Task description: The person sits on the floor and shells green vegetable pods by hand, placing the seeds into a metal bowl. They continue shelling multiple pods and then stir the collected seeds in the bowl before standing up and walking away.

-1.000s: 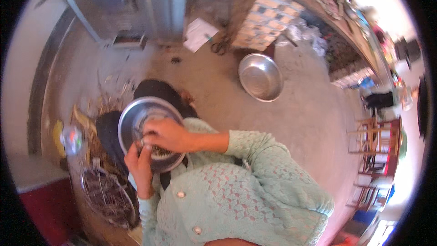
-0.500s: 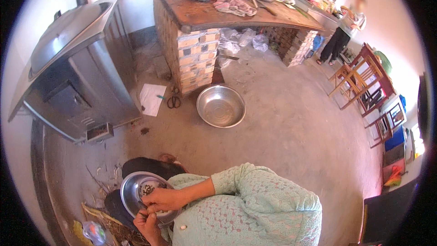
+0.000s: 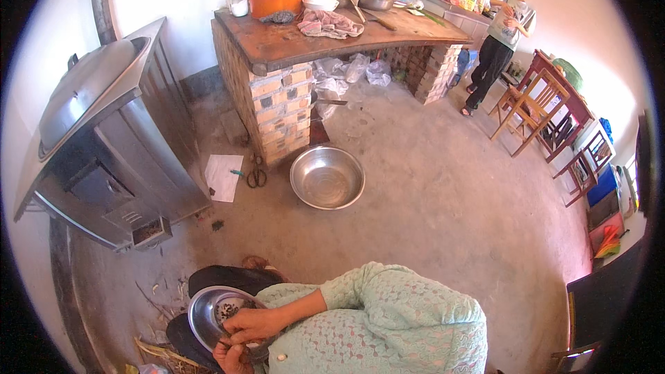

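A shiny metal bowl (image 3: 197,313) rests on my dark-trousered lap, with small dark bits (image 3: 227,310) scattered over its pale bottom. Over its near side my right hand (image 3: 252,325) is closed, its fingertips pinched and pointing down to the left. Just below, at the bowl's near rim, my left hand (image 3: 233,359) is closed too, thumb and fingers drawn together. The fingertips of both hands meet; whatever lies between them is too small and too covered to make out.
On the floor ahead stands a large metal basin (image 3: 327,179). Left of it lie scissors (image 3: 257,176) and a white sheet (image 3: 223,176). A metal stove (image 3: 104,159) is at the left, a brick-legged counter (image 3: 277,52) ahead. Another person (image 3: 502,45) stands far right near wooden chairs (image 3: 530,107).
The view has tilted up, so the room sits lower in the picture. My hands stay together over the bowl, the fingers slightly shifted. The other person shows more fully, hands before the chest.
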